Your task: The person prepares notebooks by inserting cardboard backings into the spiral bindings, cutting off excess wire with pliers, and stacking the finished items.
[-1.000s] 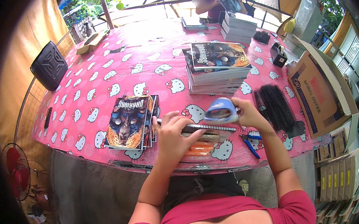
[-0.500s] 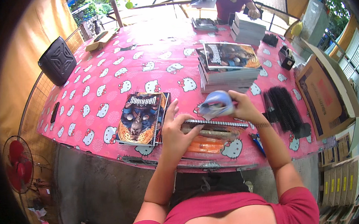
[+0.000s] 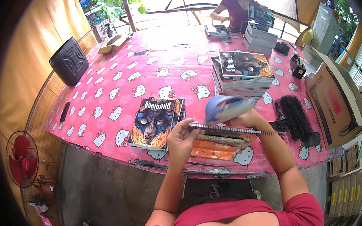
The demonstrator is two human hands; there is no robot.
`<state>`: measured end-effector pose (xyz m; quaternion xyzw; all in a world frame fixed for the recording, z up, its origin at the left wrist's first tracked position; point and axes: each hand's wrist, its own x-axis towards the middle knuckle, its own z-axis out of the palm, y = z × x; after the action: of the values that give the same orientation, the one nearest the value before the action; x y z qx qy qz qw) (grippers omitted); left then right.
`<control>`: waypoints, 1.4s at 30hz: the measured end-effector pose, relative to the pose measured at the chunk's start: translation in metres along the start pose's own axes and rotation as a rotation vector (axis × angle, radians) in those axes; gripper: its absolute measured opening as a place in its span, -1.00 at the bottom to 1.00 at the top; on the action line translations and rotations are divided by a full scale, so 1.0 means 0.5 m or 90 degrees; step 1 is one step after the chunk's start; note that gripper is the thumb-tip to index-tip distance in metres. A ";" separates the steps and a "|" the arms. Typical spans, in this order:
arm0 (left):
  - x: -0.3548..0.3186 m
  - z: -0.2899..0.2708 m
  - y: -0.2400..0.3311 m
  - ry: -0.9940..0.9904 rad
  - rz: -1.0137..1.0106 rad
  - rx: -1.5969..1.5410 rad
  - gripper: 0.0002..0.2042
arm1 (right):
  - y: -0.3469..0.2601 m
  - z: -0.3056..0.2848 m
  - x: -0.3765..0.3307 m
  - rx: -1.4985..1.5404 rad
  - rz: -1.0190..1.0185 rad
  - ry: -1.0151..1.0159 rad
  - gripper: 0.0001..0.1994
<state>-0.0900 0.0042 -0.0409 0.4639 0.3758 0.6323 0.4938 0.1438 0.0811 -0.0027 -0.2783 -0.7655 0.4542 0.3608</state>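
Blue tool [image 3: 226, 108] hiding right hand [image 3: 247, 119], notebook [image 3: 227, 129] edge-on

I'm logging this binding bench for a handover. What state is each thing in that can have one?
Spiral notebook: closed, held up on edge by both hands.
Left hand: grips the notebook's left end.
Right hand: holds a blue tool at the spiral.
Book on the pink table: closed, flat.
Book stack: closed, piled.
Cardboard box: open.
Red fan: cannot tell whether running.
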 end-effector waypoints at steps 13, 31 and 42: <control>0.018 -0.011 0.000 -0.024 -0.055 -0.082 -0.73 | 0.060 -0.019 -0.046 -0.588 0.294 0.129 -0.46; -0.111 0.107 0.043 -0.274 0.405 0.428 -0.81 | -0.030 0.068 -0.432 -0.504 0.373 0.256 -0.58; -0.140 0.127 0.021 -0.147 0.394 0.362 -0.79 | -0.171 0.186 -0.317 -0.265 0.106 0.312 -0.62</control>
<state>-0.0265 -0.0651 -0.0278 0.7396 0.3205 0.5662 0.1723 0.1533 -0.1213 -0.0037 -0.5085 -0.7071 0.2355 0.4311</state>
